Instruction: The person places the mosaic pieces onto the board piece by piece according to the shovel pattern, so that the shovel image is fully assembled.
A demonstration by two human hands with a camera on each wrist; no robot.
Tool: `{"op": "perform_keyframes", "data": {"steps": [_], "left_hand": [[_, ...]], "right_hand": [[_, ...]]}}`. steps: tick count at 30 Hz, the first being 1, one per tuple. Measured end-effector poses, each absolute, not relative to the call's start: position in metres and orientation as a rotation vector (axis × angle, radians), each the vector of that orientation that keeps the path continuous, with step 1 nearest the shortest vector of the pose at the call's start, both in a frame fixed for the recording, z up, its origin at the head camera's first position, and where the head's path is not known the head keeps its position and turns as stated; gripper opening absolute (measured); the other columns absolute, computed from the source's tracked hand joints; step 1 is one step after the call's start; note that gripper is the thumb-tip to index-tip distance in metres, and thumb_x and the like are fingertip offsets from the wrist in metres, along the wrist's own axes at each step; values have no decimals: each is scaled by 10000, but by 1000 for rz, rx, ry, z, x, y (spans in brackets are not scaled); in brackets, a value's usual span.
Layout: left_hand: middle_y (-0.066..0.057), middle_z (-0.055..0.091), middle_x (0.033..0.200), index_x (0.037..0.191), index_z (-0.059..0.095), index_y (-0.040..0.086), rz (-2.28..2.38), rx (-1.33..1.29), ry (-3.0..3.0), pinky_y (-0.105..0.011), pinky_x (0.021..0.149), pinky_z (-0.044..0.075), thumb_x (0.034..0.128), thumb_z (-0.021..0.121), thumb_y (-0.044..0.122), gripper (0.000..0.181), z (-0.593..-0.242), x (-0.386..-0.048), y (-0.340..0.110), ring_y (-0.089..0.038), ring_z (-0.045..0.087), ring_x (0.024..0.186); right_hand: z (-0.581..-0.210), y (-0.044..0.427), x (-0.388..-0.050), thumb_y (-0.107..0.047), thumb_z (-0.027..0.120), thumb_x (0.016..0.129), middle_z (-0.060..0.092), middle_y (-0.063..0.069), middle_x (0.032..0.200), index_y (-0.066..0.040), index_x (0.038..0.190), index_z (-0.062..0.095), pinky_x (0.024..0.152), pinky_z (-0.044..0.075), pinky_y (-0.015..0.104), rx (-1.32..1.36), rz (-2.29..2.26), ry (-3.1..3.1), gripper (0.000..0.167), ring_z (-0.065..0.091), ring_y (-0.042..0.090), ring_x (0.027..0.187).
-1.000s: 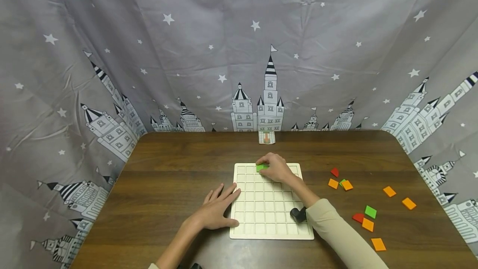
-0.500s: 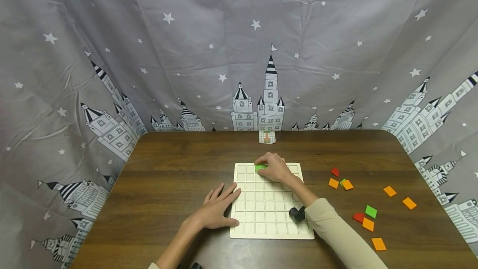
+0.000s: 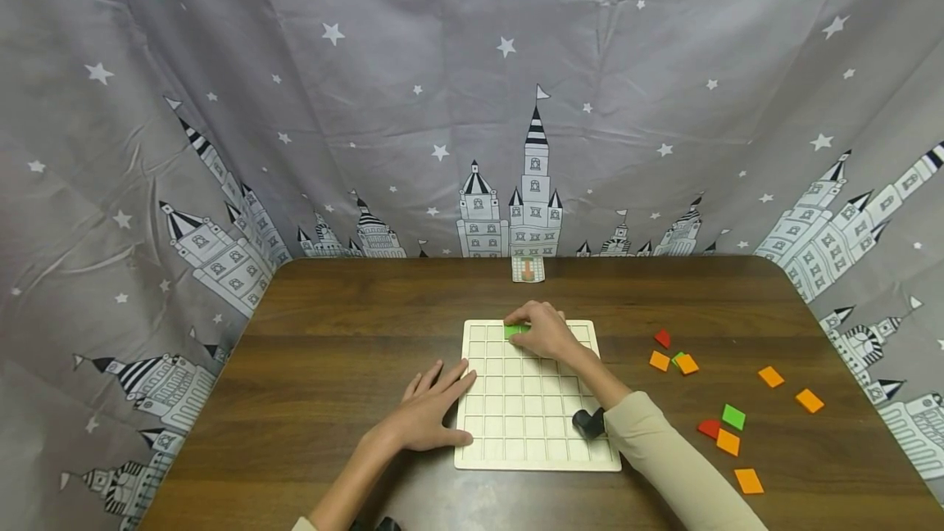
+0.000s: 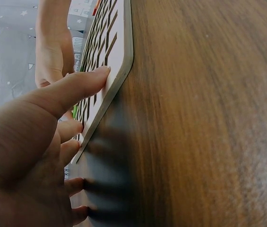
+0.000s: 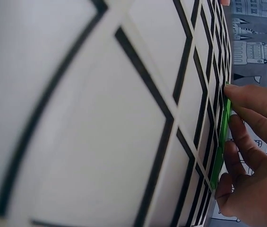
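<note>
A pale board (image 3: 524, 405) with a square grid lies on the table. At its far edge my right hand (image 3: 549, 333) has its thumb and index finger at a green tile (image 3: 512, 332), pinching it against the top row. In the right wrist view the green strip (image 5: 221, 146) runs along the board's edge under the fingertips and looks like two tiles side by side. My left hand (image 3: 426, 419) lies with spread fingers at the board's left edge. In the left wrist view its thumb (image 4: 88, 82) rests on the rim and some fingertips touch the table.
To the right lie loose orange tiles (image 3: 770, 376), a green square (image 3: 733, 416), and red rounded pieces (image 3: 663, 338). One orange tile (image 3: 688, 364) partly covers another green piece. A small pattern card (image 3: 528, 270) lies at the back edge before the grey curtain (image 3: 413, 15).
My right hand and the green tile have shifted very slightly left along the top row, then stayed almost still. The left hand has not moved.
</note>
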State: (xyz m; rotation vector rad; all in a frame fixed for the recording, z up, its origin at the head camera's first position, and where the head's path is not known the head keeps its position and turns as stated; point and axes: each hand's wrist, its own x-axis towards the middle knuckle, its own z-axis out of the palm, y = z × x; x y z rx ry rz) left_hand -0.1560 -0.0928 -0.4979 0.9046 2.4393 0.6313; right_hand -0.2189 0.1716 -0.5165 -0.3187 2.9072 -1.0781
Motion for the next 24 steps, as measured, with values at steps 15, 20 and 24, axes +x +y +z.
{"op": "perform_keyframes", "data": {"steps": [15,20,24], "left_hand": [[-103,181,1649,1577,318,116,617,899,2447,-684,1112,39,869,768,397,885,-498,-156,-92,-458,51,1482],[-103,185,1647,1576,320,110,630,903,2447,-683,1112,39,866,773,384,886,-498,-156,-92,-457,52,1482],[-105,187,1647,1575,320,108,636,913,2449,-684,1111,35,865,775,373,884,-498,-156,-93,-456,50,1483]], "right_hand": [[-508,191,-206,-140,794,822,692,52,1118,-111,1095,773,951,373,572,-308,-1167,2899,275,598,308,1082],[-501,210,-196,-112,778,848,689,86,1150,-70,1107,766,989,372,618,-329,-1245,2897,263,584,354,1132],[-493,227,-186,-91,763,854,682,103,1165,-44,1114,757,972,416,591,-327,-1288,2914,264,574,366,1159]]}}
